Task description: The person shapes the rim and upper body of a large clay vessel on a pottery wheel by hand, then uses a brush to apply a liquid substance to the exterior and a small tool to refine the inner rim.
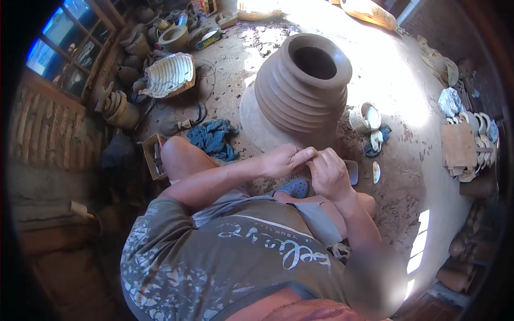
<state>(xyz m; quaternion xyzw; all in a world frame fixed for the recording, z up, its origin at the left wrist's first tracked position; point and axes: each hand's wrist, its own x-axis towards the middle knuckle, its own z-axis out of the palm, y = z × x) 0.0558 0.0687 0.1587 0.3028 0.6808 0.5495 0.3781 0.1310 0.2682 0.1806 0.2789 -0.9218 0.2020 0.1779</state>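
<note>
A large ribbed brown clay pot (302,88) stands on a round clay-covered disc (254,120) in front of me. My left hand (282,160) and my right hand (327,174) meet just below the pot's base, above my knees. The left fingertips are pinched against the curled fingers of the right hand. I cannot make out any object between them. Neither hand touches the pot.
A small white bucket (365,117) with a rag stands right of the pot, and a pale shell-like scraper (376,172) lies nearby. A blue cloth (214,138) lies left, with a white ribbed mould (171,75) and pots beyond. A board (459,144) with shards is at the right.
</note>
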